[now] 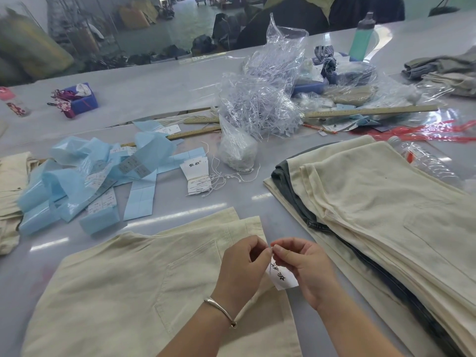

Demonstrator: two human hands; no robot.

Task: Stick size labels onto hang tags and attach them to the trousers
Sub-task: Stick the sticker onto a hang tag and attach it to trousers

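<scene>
Grey glossy table (144, 99), cluttered, in a workshop. Cream trousers (134, 287) lie flat at 6 o'clock, back pocket up. Both hands work over the waistband edge. Left hand (242, 264), silver bracelet (221, 309) on the wrist, pinches its fingertips together at the top of a white hang tag (282, 278). Right hand (301, 264) pinches the same spot, fingertips touching the left's. The tag hangs below between the hands, black print visible. What is pinched is too small to tell. At 12 o'clock, centre table: bundle of hang tags (197, 176) with strings. At 10 o'clock: blue label backing strips (85, 181). At 3 o'clock: stack of folded trousers (373, 202). At 1 o'clock: clear plastic bags (262, 99).
</scene>
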